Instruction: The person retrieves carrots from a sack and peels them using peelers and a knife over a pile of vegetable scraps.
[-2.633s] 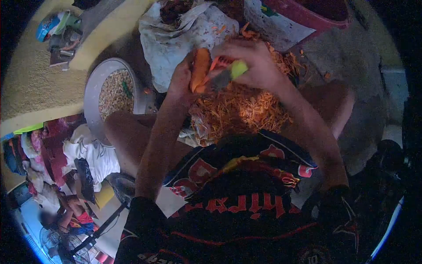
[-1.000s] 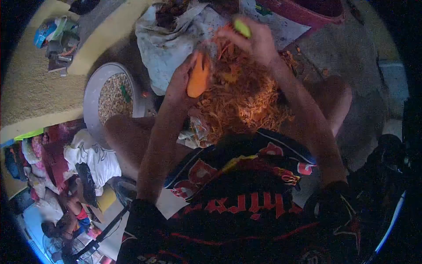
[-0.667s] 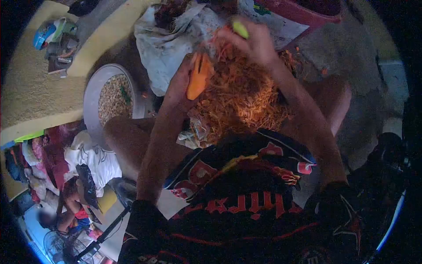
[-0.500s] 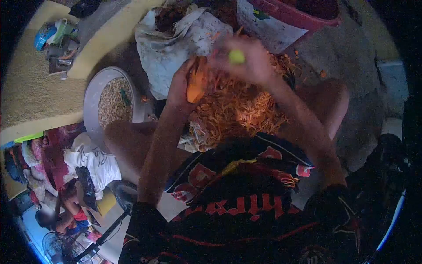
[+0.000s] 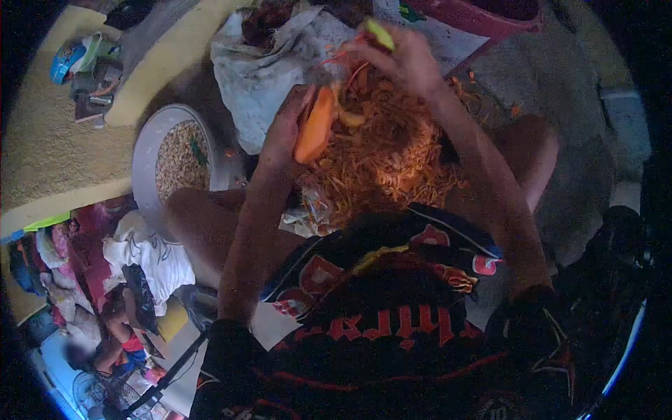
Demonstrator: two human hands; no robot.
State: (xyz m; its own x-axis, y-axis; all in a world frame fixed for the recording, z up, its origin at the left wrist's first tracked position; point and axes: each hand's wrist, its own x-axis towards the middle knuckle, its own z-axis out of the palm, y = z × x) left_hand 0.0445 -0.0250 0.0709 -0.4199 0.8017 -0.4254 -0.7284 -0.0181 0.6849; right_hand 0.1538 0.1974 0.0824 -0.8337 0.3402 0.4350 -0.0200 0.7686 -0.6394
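Observation:
My left hand [image 5: 281, 129] is wrapped round a thick, peeled orange root vegetable [image 5: 316, 126], held tilted above the pile. The exact kind of vegetable is unclear. In my right hand [image 5: 409, 59], raised beyond it and apart from it, is a peeler with a yellow-green handle [image 5: 380, 33]; its blade is blurred. Thin orange strips hang near the fingers of that hand. Below both hands, between my crossed legs, lies a large heap of orange peelings [image 5: 399, 161]. A curled pale piece [image 5: 351, 120] rests on the heap beside the vegetable.
A whitish sack [image 5: 255, 77] with dark contents stands ahead on the left. At the front right is a reddish tub [image 5: 483, 24]. A pale basin [image 5: 143, 157] of small beige pieces sits by my left knee. At lower left are a person [image 5: 115, 339] and a fan [image 5: 91, 388].
My right hand has swung forward, away from the vegetable, taking the peeler with it. The vegetable has turned slightly in my left hand, so more of its orange side shows.

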